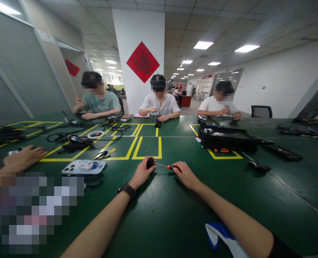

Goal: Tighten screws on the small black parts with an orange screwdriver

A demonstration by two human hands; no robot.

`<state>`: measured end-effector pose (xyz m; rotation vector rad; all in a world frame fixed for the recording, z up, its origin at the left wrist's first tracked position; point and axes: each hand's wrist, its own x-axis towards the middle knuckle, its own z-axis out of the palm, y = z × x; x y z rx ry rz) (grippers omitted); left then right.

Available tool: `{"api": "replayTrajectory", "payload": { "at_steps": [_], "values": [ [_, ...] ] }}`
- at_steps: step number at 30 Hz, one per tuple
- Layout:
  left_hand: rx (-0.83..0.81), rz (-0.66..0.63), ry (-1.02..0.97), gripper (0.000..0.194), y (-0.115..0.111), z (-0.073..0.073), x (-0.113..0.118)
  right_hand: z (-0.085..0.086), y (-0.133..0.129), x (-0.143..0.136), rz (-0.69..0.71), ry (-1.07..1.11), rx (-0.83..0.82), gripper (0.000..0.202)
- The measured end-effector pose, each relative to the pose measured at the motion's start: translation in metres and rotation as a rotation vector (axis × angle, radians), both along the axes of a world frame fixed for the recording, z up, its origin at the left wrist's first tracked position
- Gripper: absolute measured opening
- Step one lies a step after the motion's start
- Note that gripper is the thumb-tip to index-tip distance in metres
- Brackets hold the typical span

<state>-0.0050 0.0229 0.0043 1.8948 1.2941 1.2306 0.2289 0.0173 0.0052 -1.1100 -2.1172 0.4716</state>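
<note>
1. Surface: a green worktop (153, 218) is seen, with rectangles marked on its far half in yellow tape (160, 147).
2. Left hand (142, 175): fingers closed around a small black part (150, 163), which is partly covered by them. A dark band (127, 190) is worn on the wrist.
3. Right hand (185, 175): fingers curled closed on the handle of a screwdriver (170, 167), coloured orange and black. The thin shaft is pointed leftward at the black part; whether the tip is seated in it cannot be told.
4. Position: both pieces are held between the two hands, near the middle of the worktop, well apart from its near and far edges. Whether the hands are rested on the surface cannot be told.
5. Toward the left edge: a pale phone (84, 167) is noted, with dark cables and a white ring (95, 134) lying beyond it. A neighbour's hand (27, 157) is laid flat nearer that edge.
6. Toward the right edge: a black tray (230, 139) is placed, with a small orange item (221, 150) just before it and a long black piece (284, 152) further right.
7. Near edge, right of centre: a blue and white cloth (223, 233) is partly covered by the right forearm.
8. Far edge: three people are seated, in a green shirt (103, 102), a pale shirt (159, 104) and a white shirt (215, 106).
</note>
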Motion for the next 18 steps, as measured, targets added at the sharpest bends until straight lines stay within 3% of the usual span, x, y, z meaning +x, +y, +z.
{"api": "replayTrajectory", "payload": {
  "at_steps": [8,14,18],
  "values": [
    [-0.033,-0.003,-0.004,0.037,-0.001,0.001,-0.001,0.005,-0.005,0.004,0.032,-0.03,0.056,0.016],
    [-0.004,0.036,0.064,0.037,-0.003,0.003,0.0,0.01,-0.011,0.001,0.024,-0.043,0.013,0.032],
    [0.001,0.044,0.086,0.036,-0.003,0.003,0.0,0.01,-0.011,0.001,0.027,-0.086,0.024,0.023]
  ]
}}
